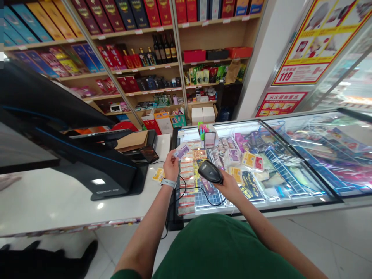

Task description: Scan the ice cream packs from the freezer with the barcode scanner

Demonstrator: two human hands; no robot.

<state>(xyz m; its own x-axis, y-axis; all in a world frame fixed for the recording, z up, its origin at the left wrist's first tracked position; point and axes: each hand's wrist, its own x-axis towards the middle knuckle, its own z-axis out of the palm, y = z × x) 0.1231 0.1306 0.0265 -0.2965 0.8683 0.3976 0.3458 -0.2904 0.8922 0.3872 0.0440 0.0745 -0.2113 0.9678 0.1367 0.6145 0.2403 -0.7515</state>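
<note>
My left hand (171,167), with a watch band at its wrist, pinches a small purple-and-white packet (182,151) near the left end of the glass-topped freezer. My right hand (228,186) is wrapped round the handle of a black barcode scanner (209,171), held over the glass with its head toward the left hand. A black cable (200,188) loops across the freezer below the scanner. Beside my left wrist, a yellow packet (158,175) lies on the white counter. Right of the scanner are similar packets, one purple-and-white (232,156), one yellow (236,175), one yellow-and-red (252,161).
A monitor on a black stand (116,176) occupies the counter at left. The freezer's frame (299,149) crosses the glass at right. A cup of colourful items (203,131) stands at the freezer's back edge. Stocked shelves (154,69) line the wall. Someone's dark shoe (89,254) shows at lower left.
</note>
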